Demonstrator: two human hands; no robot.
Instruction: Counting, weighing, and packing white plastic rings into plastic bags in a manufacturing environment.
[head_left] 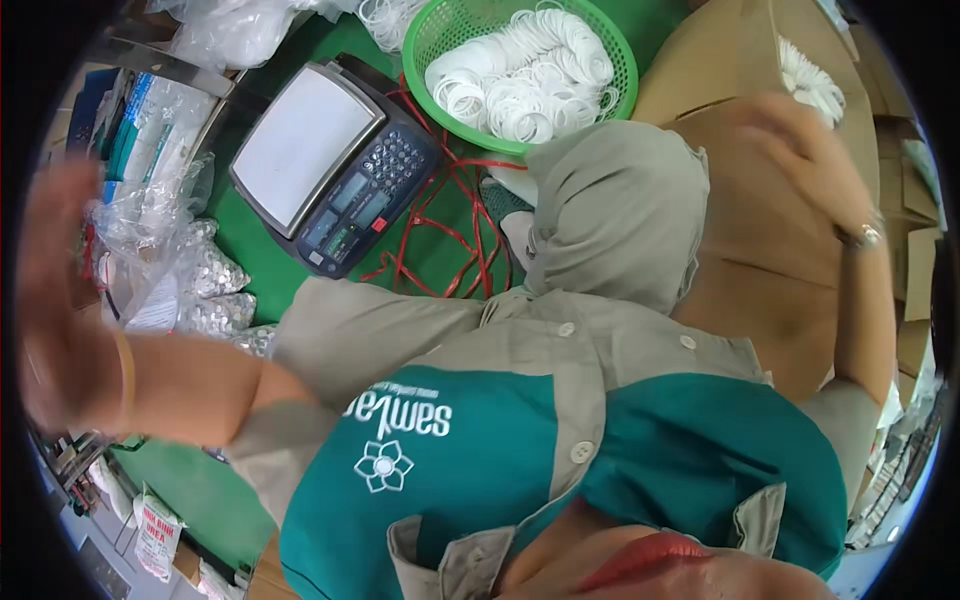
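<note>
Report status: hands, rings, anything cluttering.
Left hand raised, right hand by cardboard box; both blurred, hold unclear. White rings in green basket. Red strap tangled beside scale.

From where I'm standing, the left hand [60, 310] at far left of the frame is a total smear, can't make out any grip. Right hand [815, 165], upper right, is blurry too. Green basket [625, 85] gets chopped by the top edge, and the scale keys [392, 158] are too tiny to read.
</note>
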